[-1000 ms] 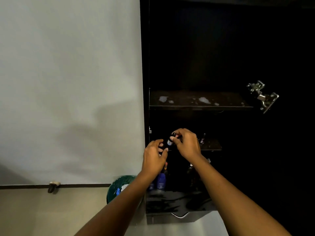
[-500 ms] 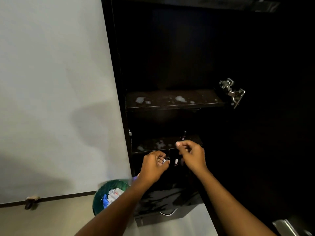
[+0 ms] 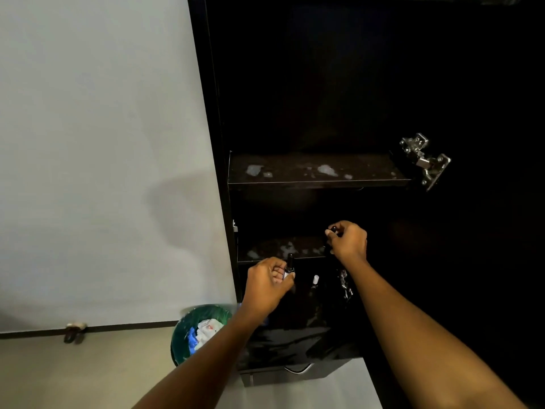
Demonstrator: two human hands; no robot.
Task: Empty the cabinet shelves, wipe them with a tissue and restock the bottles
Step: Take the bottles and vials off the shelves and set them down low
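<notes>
left hand (image 3: 267,286): curled round small bottle (image 3: 289,267) | right hand (image 3: 349,242): higher, pinching dark bottle (image 3: 333,230) | both arms extended

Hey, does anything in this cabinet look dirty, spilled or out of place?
Yes. Pale blotchy residue marks the upper shelf and the lower shelf, like dried spills or dust on the dark surface. Neither looks wiped yet.

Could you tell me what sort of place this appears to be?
Likely a domestic room, though I cannot tell which: a dark cabinet with stained shelves against a plain wall, small bottles gripped by the left hand and right hand, and a green waste bin on the floor.
</notes>
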